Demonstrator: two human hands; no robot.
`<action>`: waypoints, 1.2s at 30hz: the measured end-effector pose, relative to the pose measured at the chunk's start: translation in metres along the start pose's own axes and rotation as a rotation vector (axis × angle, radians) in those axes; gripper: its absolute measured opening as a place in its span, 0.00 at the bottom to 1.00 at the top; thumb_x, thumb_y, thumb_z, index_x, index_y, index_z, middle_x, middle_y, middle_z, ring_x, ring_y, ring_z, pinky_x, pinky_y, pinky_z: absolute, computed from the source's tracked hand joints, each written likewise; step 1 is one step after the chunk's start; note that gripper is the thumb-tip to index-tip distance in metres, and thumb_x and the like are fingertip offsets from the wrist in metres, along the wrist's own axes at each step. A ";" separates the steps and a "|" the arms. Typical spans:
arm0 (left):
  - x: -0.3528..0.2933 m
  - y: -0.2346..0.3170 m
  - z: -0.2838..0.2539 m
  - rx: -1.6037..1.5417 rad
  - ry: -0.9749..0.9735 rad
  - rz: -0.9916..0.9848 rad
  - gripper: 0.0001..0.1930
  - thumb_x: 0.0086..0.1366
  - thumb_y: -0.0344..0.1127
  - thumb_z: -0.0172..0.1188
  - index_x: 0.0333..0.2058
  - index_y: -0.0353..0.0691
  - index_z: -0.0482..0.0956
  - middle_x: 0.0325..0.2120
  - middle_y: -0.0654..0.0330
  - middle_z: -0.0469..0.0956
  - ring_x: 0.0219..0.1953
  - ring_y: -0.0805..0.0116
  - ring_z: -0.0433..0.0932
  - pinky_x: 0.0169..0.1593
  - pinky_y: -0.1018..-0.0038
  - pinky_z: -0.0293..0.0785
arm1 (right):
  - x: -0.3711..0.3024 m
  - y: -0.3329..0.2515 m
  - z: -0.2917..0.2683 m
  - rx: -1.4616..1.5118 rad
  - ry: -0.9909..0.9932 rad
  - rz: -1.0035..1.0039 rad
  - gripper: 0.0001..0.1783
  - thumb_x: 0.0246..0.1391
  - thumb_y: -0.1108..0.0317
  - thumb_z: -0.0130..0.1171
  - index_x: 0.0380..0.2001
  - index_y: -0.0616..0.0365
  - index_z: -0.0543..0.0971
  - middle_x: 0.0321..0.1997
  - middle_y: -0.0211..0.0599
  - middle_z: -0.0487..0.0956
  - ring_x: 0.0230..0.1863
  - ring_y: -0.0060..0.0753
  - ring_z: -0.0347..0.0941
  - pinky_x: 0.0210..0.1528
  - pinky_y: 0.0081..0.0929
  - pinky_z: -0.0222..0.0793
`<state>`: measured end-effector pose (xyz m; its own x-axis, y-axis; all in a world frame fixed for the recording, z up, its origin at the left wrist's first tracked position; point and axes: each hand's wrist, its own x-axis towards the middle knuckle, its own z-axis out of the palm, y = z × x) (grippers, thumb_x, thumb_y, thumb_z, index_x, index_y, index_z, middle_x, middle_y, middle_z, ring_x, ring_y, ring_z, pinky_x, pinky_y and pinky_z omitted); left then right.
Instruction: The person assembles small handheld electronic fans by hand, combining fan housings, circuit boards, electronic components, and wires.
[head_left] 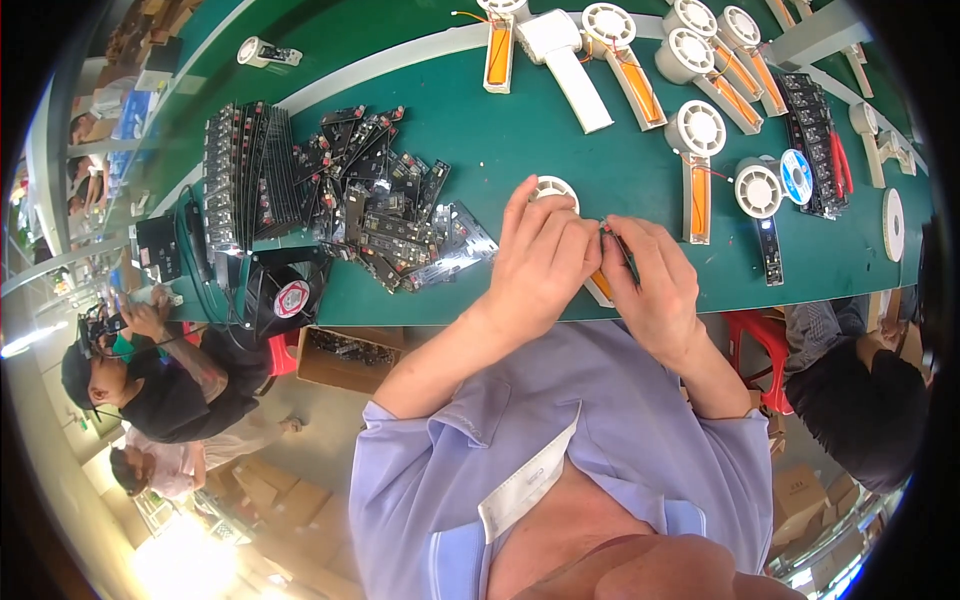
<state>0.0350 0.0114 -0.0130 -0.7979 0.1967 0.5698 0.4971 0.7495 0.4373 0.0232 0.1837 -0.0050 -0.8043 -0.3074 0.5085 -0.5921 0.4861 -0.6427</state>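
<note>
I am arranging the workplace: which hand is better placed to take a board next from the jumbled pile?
Probably the left hand: it is nearer to the jumbled pile of black boards. The right hand is farther and seems to hold a dark strip.

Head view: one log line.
left hand: over white fan housing | right hand: holding thin dark board | green table: circuit-board pile
</note>
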 end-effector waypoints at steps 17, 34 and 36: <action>-0.004 -0.002 -0.002 -0.055 -0.064 0.016 0.14 0.56 0.24 0.71 0.43 0.34 0.82 0.39 0.56 0.79 0.52 0.55 0.78 0.70 0.42 0.64 | 0.007 0.015 -0.001 0.048 -0.115 0.006 0.17 0.52 0.83 0.70 0.45 0.65 0.78 0.40 0.46 0.83 0.36 0.48 0.82 0.37 0.37 0.81; -0.008 -0.013 -0.003 -0.088 0.001 -0.013 0.16 0.53 0.22 0.74 0.41 0.39 0.83 0.43 0.59 0.82 0.49 0.57 0.81 0.67 0.47 0.70 | 0.012 0.012 0.008 0.122 -0.051 -0.014 0.15 0.54 0.81 0.69 0.44 0.64 0.79 0.35 0.44 0.82 0.33 0.43 0.81 0.34 0.35 0.79; -0.009 -0.016 -0.002 -0.118 0.031 -0.028 0.16 0.53 0.23 0.74 0.42 0.39 0.83 0.46 0.59 0.82 0.51 0.57 0.81 0.67 0.47 0.70 | 0.019 0.011 0.004 0.130 -0.051 -0.024 0.14 0.54 0.82 0.69 0.44 0.64 0.79 0.36 0.44 0.82 0.32 0.42 0.81 0.33 0.34 0.79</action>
<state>0.0351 -0.0040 -0.0234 -0.8018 0.1560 0.5769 0.5131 0.6747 0.5306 0.0016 0.1804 -0.0047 -0.7892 -0.3606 0.4971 -0.6102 0.3689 -0.7011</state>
